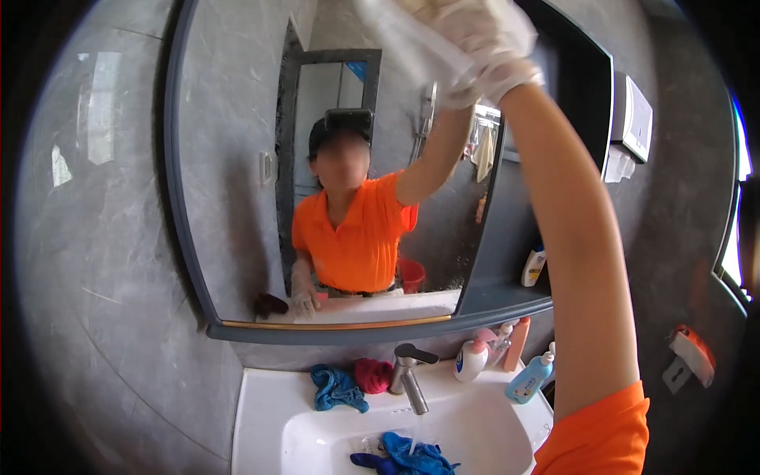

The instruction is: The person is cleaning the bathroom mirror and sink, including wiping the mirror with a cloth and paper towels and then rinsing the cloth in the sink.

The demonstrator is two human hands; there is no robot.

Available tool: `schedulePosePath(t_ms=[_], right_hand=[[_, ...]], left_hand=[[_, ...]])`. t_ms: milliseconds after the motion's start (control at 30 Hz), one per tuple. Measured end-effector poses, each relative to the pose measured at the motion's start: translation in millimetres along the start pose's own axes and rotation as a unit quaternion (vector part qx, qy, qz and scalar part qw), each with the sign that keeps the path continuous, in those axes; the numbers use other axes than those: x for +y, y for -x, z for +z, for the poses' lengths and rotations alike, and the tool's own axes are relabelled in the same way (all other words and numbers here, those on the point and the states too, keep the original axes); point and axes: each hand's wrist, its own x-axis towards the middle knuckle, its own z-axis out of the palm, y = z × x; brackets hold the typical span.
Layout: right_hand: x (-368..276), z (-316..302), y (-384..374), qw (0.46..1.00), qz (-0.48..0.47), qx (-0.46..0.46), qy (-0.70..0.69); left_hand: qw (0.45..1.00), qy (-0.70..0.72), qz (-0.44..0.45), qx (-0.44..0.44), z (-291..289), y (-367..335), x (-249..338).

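My right hand (497,38), in a translucent white glove, is raised to the top of the mirror (237,158). Its fingers are closed on a thin white cloth (416,43), smeared by motion and overlapping its own reflection. Whether the cloth is fabric or paper I cannot make out. My left hand shows only as a reflection, gloved and lowered beside the body. Below the mirror, water runs from the faucet (408,372) onto a blue cloth (419,455) in the white sink (261,396).
A teal cloth (339,388) and a dark pink cloth (373,375) lie left of the faucet. Pump bottles, one white (472,360) and one light blue (529,380), stand to its right. A shelf recess holds a white bottle (533,267); a paper dispenser (632,119) hangs beyond.
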Motion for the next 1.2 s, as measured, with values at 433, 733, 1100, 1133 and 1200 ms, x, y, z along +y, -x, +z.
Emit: schedulePosePath(t_ms=[433,733,1100,1133,1200], right_hand=[[-153,109,251,0.949,-0.289,0.069,-0.106],[-295,45,158,0.83,-0.392,0.024,-0.396],[-341,-16,153,0.358,0.006,-0.43,-0.829],[-329,-20,160,0.237,0.038,-0.453,-0.859],[-310,-25,171,0.206,0.033,-0.466,-0.86]], left_hand=[[0.951,-0.274,0.134,-0.043,1,26,42],[0.956,-0.243,0.154,0.054,8,59,20],[0.961,-0.232,0.098,0.11,3,102,21],[0.942,-0.279,0.148,0.112,1,100,16],[0.915,-0.308,0.229,0.125,-5,88,10]])
